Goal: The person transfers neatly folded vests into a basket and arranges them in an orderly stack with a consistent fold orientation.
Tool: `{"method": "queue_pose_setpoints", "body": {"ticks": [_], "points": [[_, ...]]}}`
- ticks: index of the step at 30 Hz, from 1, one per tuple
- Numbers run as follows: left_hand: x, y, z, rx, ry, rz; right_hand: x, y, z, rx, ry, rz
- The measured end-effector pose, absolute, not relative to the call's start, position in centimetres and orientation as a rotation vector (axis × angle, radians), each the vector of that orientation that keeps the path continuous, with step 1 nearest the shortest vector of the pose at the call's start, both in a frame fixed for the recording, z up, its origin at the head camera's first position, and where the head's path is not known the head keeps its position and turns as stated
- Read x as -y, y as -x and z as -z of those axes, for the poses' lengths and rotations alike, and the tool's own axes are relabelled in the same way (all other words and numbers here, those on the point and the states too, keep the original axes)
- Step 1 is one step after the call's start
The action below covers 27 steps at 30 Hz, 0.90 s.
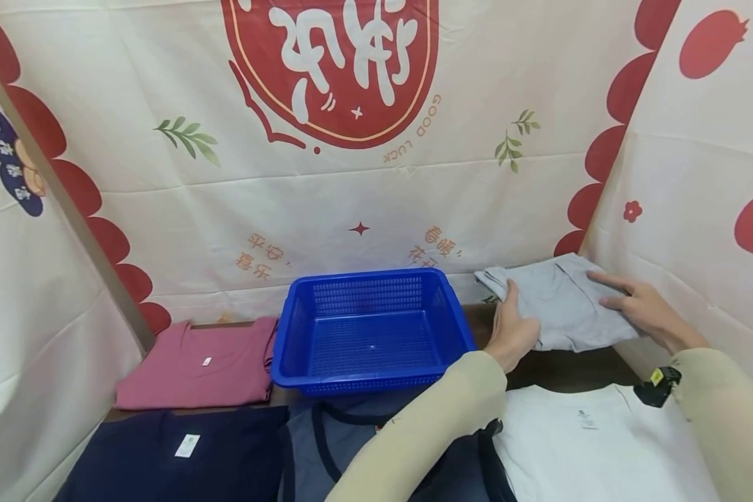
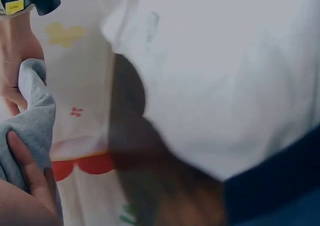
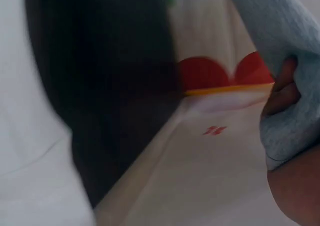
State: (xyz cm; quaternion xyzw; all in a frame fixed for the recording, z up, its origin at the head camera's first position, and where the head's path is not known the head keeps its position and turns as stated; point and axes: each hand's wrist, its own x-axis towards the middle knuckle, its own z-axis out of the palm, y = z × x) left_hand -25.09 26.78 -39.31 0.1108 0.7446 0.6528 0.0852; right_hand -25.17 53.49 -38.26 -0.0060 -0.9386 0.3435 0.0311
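Both hands hold a folded light grey T-shirt (image 1: 561,303) up off the table at the back right. My left hand (image 1: 513,331) grips its left edge, thumb on top and the other fingers hidden beneath. At the right side, my right hand (image 1: 646,310) pinches the cloth, with fingers laid over its upper face. In the left wrist view the grey cloth (image 2: 35,110) hangs between the two hands. In the right wrist view fingers show tucked into a fold of the grey cloth (image 3: 295,116).
A blue plastic basket (image 1: 370,380) stands at the centre. Left of it lie a folded pink shirt (image 1: 207,366) and a navy shirt (image 1: 176,457). A white shirt (image 1: 602,446) lies at front right, and a dark bag-like item with straps (image 1: 351,432) before the basket. Printed cloth walls (image 1: 364,188) enclose the table.
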Motion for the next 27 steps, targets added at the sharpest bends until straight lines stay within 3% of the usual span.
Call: {"method": "queue_pose_setpoints", "body": {"ticks": [12, 27], "points": [[-18.0, 27.3, 34.7, -2.232, -0.800, -1.831, -47.5, 25.0, 34.4, 2.654, -0.232, -1.244], [-1.5, 29.9, 33.5, -2.341, -0.960, -1.676, -33.7, 25.5, 32.5, 2.521, -0.637, -1.328]]}}
